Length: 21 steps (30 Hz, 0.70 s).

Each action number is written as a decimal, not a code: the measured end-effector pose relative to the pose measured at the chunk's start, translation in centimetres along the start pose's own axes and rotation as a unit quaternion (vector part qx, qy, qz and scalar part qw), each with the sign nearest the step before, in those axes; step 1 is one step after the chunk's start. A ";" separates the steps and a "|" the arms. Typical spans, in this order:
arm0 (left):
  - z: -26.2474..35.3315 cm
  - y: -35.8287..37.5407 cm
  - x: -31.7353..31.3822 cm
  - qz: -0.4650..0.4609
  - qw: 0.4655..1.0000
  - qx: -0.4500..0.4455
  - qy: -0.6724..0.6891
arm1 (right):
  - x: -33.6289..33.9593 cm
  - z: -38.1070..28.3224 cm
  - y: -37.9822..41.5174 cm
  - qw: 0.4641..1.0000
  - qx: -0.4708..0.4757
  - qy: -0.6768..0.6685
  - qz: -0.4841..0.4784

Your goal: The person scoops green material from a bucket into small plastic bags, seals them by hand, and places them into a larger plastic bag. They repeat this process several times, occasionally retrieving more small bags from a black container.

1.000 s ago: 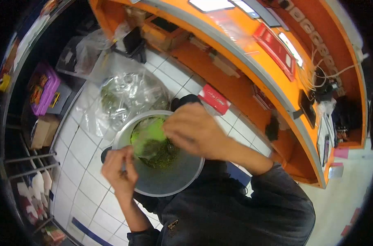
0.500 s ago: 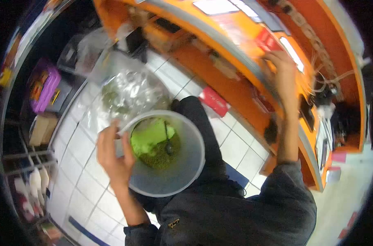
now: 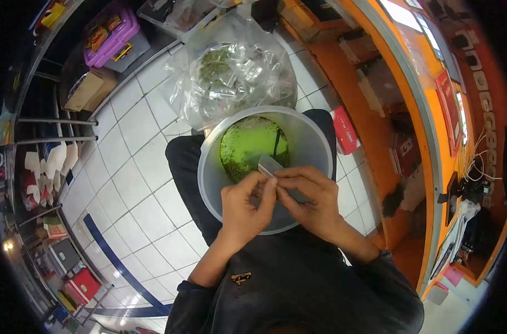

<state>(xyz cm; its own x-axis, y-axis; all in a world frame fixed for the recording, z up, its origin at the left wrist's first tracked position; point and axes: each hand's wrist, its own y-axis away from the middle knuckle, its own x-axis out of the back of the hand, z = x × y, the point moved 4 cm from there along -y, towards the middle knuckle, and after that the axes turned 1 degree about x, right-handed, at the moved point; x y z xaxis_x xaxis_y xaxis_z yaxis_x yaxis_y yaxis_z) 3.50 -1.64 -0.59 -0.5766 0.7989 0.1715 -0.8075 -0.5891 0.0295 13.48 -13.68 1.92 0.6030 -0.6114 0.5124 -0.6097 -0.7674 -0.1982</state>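
Note:
Both hands meet over the front rim of a translucent white bucket (image 3: 207,183), which sits between the legs. My left hand (image 3: 243,207) and my right hand (image 3: 313,205) pinch a small, flat, translucent packet-like piece (image 3: 269,165) between thumbs and fingertips. Its lower part is hidden by the fingers. Inside the bucket lies bright green material (image 3: 243,142) with dark crumbs around its edge. A thin dark handle (image 3: 277,142) stands up from it. Just beyond the bucket rests a large clear plastic bag (image 3: 242,72) holding dried green plant matter.
An orange counter (image 3: 412,117) with shelves curves along the right side. A red box (image 3: 345,131) lies on the tiled floor (image 3: 133,183) beside the right leg. At the left, a purple-lidded toolbox (image 3: 115,38) and a cardboard box (image 3: 91,90) stand by metal shelving.
My right hand has come back from the counter top to the bucket. My left hand has left the bucket's rim, and both now hold the small translucent piece. The view has turned.

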 end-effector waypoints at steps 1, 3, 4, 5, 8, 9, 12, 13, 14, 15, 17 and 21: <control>-0.8 0.1 0.4 -0.005 0.999 0.031 0.006 | -0.5 -0.2 -0.1 1.000 0.011 -0.009 -0.003; -2.1 0.1 0.7 0.002 0.997 0.067 0.026 | -0.8 -0.3 -0.4 1.000 0.022 -0.020 -0.008; -2.3 0.2 1.0 0.003 0.997 0.069 0.025 | -0.8 0.1 -0.6 0.996 -0.037 -0.074 -0.028; -2.3 0.1 1.2 -0.018 0.998 0.060 0.011 | -0.9 0.5 -0.6 0.986 -0.097 -0.127 -0.045; -1.4 -0.5 1.5 -0.077 0.996 0.019 -0.034 | -1.3 1.7 -0.5 0.957 -0.195 -0.203 -0.064; -1.0 -0.6 1.5 -0.108 0.992 -0.012 -0.067 | -1.1 1.8 -0.7 0.957 -0.197 -0.202 -0.060; -1.3 -0.5 1.6 -0.182 0.982 -0.015 -0.049 | -1.2 2.3 -1.1 0.933 -0.240 -0.245 -0.112; -1.3 -0.5 1.4 -0.184 0.982 -0.015 -0.049 | -1.2 2.6 -1.1 0.921 -0.243 -0.275 -0.132; -1.5 -0.4 1.3 -0.182 0.983 0.014 -0.003 | -1.2 2.8 -1.1 0.908 -0.244 -0.305 -0.153; -1.7 -0.3 1.2 -0.178 0.982 0.043 0.043 | -1.1 3.2 -1.0 0.907 -0.244 -0.306 -0.153; -1.3 -0.4 1.5 -0.204 0.976 0.046 0.057 | -1.3 3.8 -0.6 0.888 -0.260 -0.339 -0.169; -1.0 -0.4 1.6 -0.211 0.974 0.051 0.056 | -1.3 2.9 -0.1 0.893 -0.246 -0.353 -0.135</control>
<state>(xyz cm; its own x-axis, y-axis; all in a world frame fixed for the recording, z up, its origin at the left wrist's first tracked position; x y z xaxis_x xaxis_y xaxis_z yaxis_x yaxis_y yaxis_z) 2.78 -0.06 -1.29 -0.2095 0.9777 0.0141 -0.9627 -0.2088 0.1719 14.21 -13.34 -1.13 0.8307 -0.5188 -0.2021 -0.4400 -0.8341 0.3328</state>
